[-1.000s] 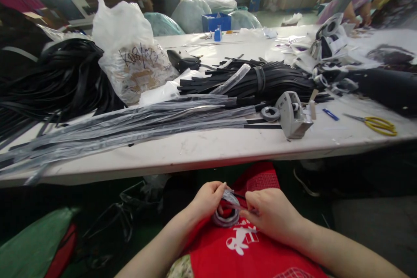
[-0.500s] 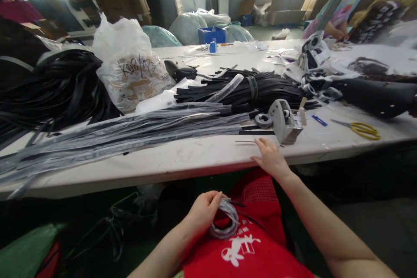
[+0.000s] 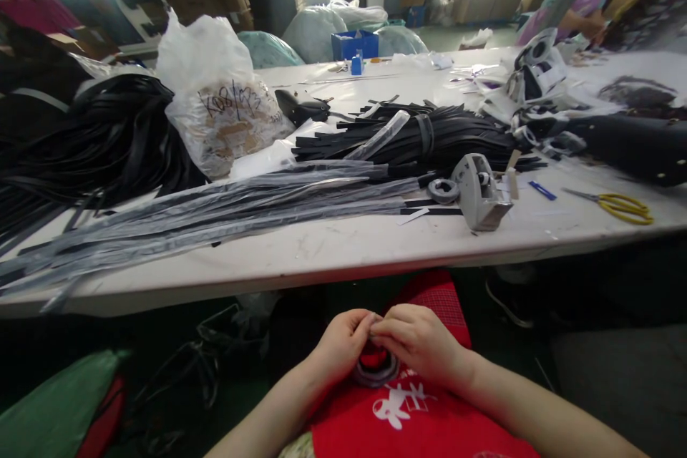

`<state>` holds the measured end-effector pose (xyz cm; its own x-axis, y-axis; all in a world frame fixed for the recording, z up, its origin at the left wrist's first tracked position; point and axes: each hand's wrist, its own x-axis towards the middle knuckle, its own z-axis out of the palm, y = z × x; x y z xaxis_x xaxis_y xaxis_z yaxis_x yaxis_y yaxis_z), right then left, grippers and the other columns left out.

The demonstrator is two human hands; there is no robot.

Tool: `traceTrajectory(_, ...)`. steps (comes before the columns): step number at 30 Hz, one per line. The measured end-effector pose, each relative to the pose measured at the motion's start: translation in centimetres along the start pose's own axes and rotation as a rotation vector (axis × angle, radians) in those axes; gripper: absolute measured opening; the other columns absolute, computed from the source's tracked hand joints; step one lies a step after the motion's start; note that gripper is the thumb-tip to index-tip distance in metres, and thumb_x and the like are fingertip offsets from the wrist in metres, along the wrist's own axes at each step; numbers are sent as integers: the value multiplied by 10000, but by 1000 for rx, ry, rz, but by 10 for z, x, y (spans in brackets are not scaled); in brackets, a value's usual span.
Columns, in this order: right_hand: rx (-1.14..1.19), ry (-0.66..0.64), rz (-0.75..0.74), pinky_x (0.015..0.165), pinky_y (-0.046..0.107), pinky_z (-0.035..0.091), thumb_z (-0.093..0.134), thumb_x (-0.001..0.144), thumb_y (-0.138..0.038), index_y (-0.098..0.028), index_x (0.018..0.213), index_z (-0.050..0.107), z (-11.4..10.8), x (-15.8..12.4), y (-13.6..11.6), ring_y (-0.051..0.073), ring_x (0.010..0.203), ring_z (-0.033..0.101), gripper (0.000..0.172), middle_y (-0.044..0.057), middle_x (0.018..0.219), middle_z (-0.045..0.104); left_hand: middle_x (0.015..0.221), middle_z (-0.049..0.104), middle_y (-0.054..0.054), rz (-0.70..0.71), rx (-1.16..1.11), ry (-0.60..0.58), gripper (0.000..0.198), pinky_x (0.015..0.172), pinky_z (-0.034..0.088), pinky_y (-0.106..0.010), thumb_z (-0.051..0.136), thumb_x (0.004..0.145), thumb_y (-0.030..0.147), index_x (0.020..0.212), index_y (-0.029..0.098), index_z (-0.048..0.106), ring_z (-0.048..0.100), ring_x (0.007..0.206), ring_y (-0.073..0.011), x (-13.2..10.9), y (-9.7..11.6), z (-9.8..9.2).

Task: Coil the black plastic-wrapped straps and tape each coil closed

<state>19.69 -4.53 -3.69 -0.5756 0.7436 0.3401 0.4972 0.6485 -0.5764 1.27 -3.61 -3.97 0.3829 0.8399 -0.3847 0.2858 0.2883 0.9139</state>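
A rolled-up coil of dark strap in clear plastic (image 3: pixel 377 376) rests against the red apron (image 3: pixel 348 415), low in front of me. My left hand (image 3: pixel 346 343) is closed, thumb and fingers pinching the coil's upper edge. Right against it, my right hand (image 3: pixel 418 343) is also closed, its fingertips pinched together at the top of the coil. What lies between those right fingertips is too small and hidden to make out. Both hands are below the front edge of the white table (image 3: pixel 257 257).
On the table lie long plastic-wrapped black straps (image 3: pixel 257 204), a bundle of black straps (image 3: pixel 456 132), a grey tape dispenser (image 3: pixel 480 193), a tape roll (image 3: pixel 443 190), a white strip (image 3: pixel 413 217), a blue cutter (image 3: pixel 542 190) and yellow-handled scissors (image 3: pixel 625 207). A marked plastic bag (image 3: pixel 225 114) stands left.
My right hand has come back from the table beside the tape dispenser, where it was at a thin strip, to the coil in my left hand. A white strip now shows on the table there.
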Motion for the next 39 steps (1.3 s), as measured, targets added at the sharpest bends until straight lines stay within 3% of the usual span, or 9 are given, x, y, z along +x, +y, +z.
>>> traceTrajectory(4,198,11,211,657,234,461,652,865,-231,-225,907,744,-2,12,4,132,705,633,101,12,777,707,680,630,-36,24,15,20,359,600,403,-272,470,863,424,700,155,643,548,650,-172,-3,0,-3)
traceTrajectory(10,618,19,603,568,217,458,745,724,-251,-158,725,699,10,20,10,123,608,601,104,7,682,689,815,676,-62,98,171,42,198,696,451,-286,561,828,306,861,164,695,604,762,-210,-17,8,-5)
traceTrajectory(14,693,51,689,525,215,408,669,800,-437,-139,736,638,19,16,20,110,573,541,306,6,649,638,813,666,-63,177,229,68,248,746,468,-285,518,909,335,815,187,694,617,786,-203,-27,14,-1)
traceTrajectory(17,821,-121,751,530,216,388,514,884,-528,-122,750,652,21,13,27,103,562,523,449,11,629,617,935,655,-77,249,190,37,258,820,483,-279,508,932,344,832,202,700,621,881,-200,-33,18,0)
traceTrajectory(19,937,-222,747,509,201,348,597,832,-504,-114,733,663,20,12,28,84,531,479,408,-7,601,595,987,615,-83,245,170,40,274,803,496,-274,505,936,366,830,201,696,616,886,-193,-35,19,1)
traceTrajectory(21,994,-198,736,503,191,335,694,764,-425,-113,734,673,18,13,25,73,526,462,314,-18,602,598,1008,563,-82,224,173,54,303,781,500,-274,489,941,390,818,198,688,605,868,-183,-35,18,1)
traceTrajectory(24,908,-71,703,528,201,386,695,752,-318,-117,738,699,15,18,15,94,548,516,201,4,627,646,999,529,-71,184,173,93,326,801,492,-287,488,934,406,754,192,656,585,873,-183,-32,15,0)
traceTrajectory(30,624,56,639,553,221,423,626,790,-240,-142,719,722,11,25,-8,134,599,593,154,28,658,695,633,553,6,1,-29,82,237,588,437,-266,550,859,402,740,197,545,537,608,-160,-29,7,2)
traceTrajectory(39,374,91,589,633,248,452,602,851,-266,-187,742,717,-2,24,-17,162,690,642,177,29,745,717,796,606,-31,105,79,224,76,718,423,-290,536,812,254,763,198,553,566,776,-193,-33,16,12)
